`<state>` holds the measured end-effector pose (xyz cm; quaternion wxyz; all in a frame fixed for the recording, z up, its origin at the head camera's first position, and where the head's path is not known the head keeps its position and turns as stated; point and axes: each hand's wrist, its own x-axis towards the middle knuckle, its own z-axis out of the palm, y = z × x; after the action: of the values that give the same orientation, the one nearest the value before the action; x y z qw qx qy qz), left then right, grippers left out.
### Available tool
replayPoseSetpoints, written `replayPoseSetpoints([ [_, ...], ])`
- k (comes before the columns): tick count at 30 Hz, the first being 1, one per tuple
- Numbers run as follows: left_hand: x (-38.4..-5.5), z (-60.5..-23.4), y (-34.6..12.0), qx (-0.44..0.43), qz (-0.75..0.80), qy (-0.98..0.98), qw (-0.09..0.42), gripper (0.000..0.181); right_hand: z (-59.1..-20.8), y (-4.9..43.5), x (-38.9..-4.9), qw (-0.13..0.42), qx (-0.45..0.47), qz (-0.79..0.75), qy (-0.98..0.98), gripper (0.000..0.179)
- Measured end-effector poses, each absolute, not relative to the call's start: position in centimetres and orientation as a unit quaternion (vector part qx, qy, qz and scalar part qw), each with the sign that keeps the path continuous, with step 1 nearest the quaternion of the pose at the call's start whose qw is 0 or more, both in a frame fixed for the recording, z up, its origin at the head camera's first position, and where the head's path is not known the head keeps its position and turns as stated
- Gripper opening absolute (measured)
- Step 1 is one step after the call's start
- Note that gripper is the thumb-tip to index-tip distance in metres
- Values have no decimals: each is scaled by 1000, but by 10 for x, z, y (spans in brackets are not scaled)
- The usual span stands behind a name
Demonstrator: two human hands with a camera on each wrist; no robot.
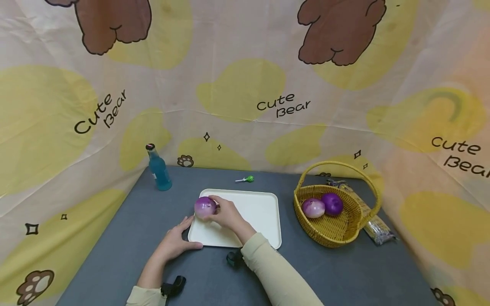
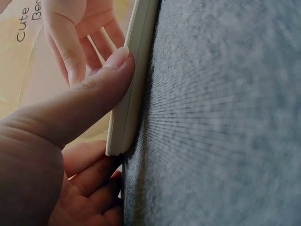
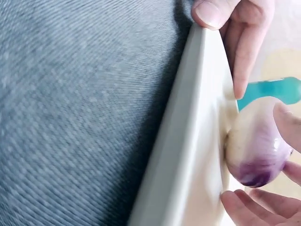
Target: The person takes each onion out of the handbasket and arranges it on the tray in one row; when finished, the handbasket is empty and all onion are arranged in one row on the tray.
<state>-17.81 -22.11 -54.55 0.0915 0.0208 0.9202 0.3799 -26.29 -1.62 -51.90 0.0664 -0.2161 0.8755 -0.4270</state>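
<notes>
A purple-and-white onion [image 1: 205, 207] sits at the left end of a white rectangular tray [image 1: 252, 212]. My right hand [image 1: 227, 213] holds this onion from its right side, thumb and fingers around it. In the right wrist view the pale side of the onion [image 3: 258, 143] is against the tray surface, with the thumb over it. My left hand [image 1: 174, 243] holds the tray's near left corner. Its thumb [image 2: 101, 92] presses on the front rim, while the fingers reach along the left side.
Right of the tray stands a yellow wicker basket [image 1: 325, 238] with a tall handle, holding two purple onions [image 1: 314, 208]. Behind it lies a clear plastic packet [image 1: 379, 229]. A blue bottle [image 1: 160, 172] stands at the back left. A green lollipop [image 1: 249, 179] lies beyond the tray.
</notes>
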Motion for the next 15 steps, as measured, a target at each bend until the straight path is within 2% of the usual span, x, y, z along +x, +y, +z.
replayPoseSetpoints([
  [6, -180, -545, -220, 15, 386, 917, 95, 111, -508, -11, -262, 73, -216, -401, 887, 78],
  [15, -180, -546, -219, 6, 385, 917, 102, 113, -488, 6, -254, 44, -226, -412, 882, 72],
])
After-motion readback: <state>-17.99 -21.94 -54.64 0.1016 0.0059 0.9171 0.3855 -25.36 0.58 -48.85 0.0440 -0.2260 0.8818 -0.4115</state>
